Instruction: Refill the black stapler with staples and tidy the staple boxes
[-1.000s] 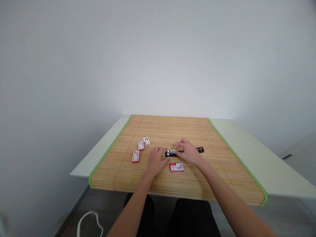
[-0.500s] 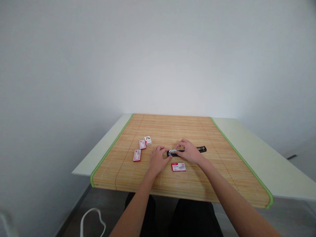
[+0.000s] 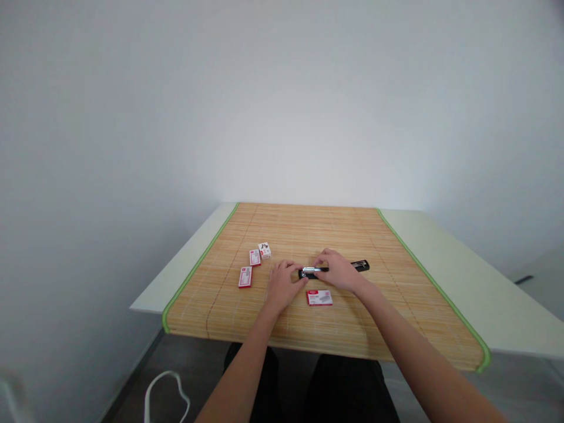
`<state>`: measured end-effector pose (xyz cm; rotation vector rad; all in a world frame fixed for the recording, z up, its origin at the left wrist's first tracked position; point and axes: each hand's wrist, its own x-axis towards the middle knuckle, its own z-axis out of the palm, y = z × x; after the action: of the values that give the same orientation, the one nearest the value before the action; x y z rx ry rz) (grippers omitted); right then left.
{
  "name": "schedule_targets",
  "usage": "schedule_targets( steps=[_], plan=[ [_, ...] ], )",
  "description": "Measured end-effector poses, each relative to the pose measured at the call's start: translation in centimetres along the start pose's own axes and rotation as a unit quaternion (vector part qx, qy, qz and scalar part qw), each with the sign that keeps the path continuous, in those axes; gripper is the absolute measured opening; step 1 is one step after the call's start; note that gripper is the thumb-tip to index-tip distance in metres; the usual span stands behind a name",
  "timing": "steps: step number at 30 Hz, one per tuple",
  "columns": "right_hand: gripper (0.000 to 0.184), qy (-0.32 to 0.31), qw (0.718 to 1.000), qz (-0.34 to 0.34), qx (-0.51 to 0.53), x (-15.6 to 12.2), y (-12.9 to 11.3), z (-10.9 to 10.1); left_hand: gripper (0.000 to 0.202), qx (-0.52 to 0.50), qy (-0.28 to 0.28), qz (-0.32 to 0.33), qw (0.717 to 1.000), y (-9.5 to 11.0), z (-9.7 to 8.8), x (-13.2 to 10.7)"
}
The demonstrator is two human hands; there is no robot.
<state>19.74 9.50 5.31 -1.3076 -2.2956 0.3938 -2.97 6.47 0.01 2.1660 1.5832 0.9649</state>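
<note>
A black stapler point(image 3: 359, 266) lies opened flat on the bamboo mat point(image 3: 396, 305), its metal staple channel showing between my hands. My right hand point(image 3: 338, 271) rests on the stapler's middle, fingers curled over it. My left hand point(image 3: 281, 284) sits at the stapler's left end, fingers bent and touching it. A red and white staple box point(image 3: 319, 298) lies just in front of my right hand.
Three small red and white boxes point(image 3: 245, 276) point(image 3: 254, 257) point(image 3: 264, 251) lie on the mat to the left. The mat has green edging and covers a pale table point(image 3: 476, 282) set against a white wall. A white cable loop point(image 3: 165, 393) lies on the floor.
Both hands stay on the stapler with only tiny finger shifts. The view has drifted slightly, nothing else moved.
</note>
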Motion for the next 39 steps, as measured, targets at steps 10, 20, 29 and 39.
schedule_targets(
  steps=[10, 20, 29, 39],
  plan=[
    [0.006, 0.018, 0.997, -0.017, -0.078, -1.7, -0.4, -0.8, 0.034, 0.0, 0.001, -0.005, 1.0, 0.0, 0.1, 0.0],
    [0.043, 0.014, 0.999, 0.008, 0.034, -3.0, 3.5, -5.9, 0.034, -0.002, -0.014, -0.005, 1.0, 0.1, -0.2, -0.1],
    [0.063, 0.014, 0.912, 0.181, 0.367, -8.5, 8.0, -5.7, 0.036, 0.004, -0.028, 0.004, 1.0, 0.3, -0.3, 0.0],
    [0.045, 0.036, 0.933, 0.072, 0.351, -3.4, 2.0, -2.9, 0.036, 0.01, -0.032, 0.015, 0.999, 0.5, -0.5, -0.2]
  ],
)
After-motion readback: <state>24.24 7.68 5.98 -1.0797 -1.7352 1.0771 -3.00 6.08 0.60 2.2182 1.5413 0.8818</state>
